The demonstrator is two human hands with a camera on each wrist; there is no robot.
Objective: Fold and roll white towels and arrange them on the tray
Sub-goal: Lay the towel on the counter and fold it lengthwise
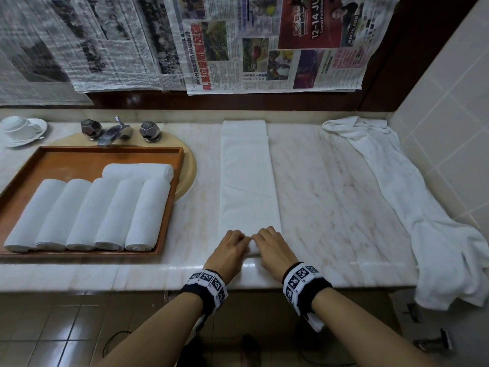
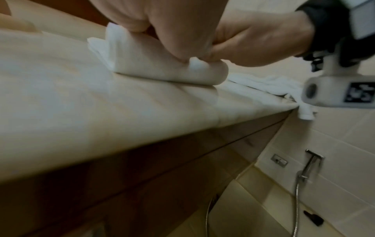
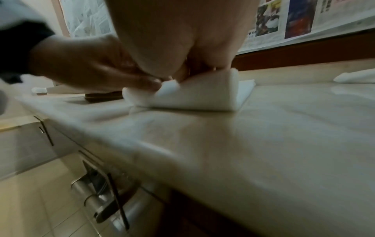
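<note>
Setting: bathroom, likely hotel or guest-house type; marble-look vanity counter [image 1: 330, 181] with inset basin [image 1: 189, 168]; chrome tap [image 1: 112, 132] flanked by two faceted knobs at basin's far rim; pale wall tiles [image 1: 449, 107] at right; tiled floor [image 1: 66, 327] below counter; hand-held spray hose [image 2: 304, 173] mounted on tiled wall, seen in left wrist view; newspaper sheets [image 1: 264, 43] taped over surface behind counter; upturned cup on saucer [image 1: 19, 128] at far left; wooden tray [image 1: 169, 197] of rolled white towels [image 1: 87, 213] suggesting housekeeping work.
</note>
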